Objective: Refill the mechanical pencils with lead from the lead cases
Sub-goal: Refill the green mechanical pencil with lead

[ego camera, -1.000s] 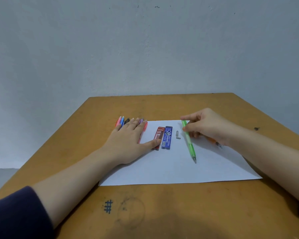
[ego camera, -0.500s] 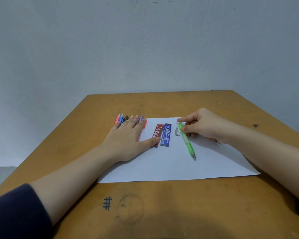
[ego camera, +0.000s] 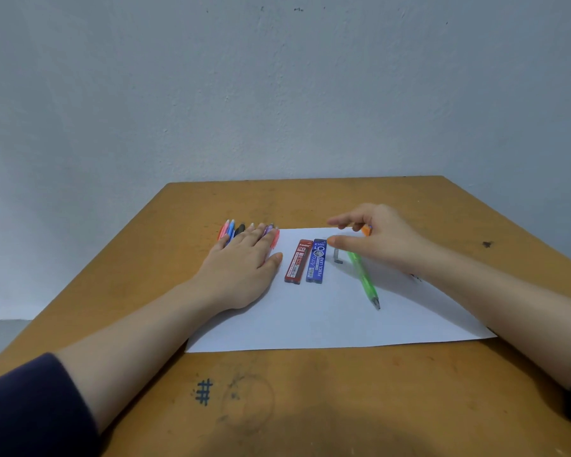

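A red lead case (ego camera: pixel 298 261) and a blue lead case (ego camera: pixel 316 260) lie side by side on a white paper sheet (ego camera: pixel 327 321). A green mechanical pencil (ego camera: pixel 363 279) lies to their right, tip toward me. Two small grey parts (ego camera: pixel 338 255) sit between the blue case and the pencil. My left hand (ego camera: pixel 244 262) rests flat on a row of coloured pencils (ego camera: pixel 231 227) at the paper's left edge. My right hand (ego camera: pixel 386 239) hovers over the green pencil's far end, thumb and forefinger apart and holding nothing. An orange pencil (ego camera: pixel 366 229) lies mostly hidden beneath it.
The brown wooden table (ego camera: pixel 343 390) has a drawn hash mark (ego camera: pixel 203 391) near my edge and a dark spot (ego camera: pixel 487 244) at the right. A grey wall stands right behind the table's far edge.
My right hand has let go of the green pencil's far end, lifted and spread thumb and forefinger toward the blue case. My left thumb has drawn back from the red case.
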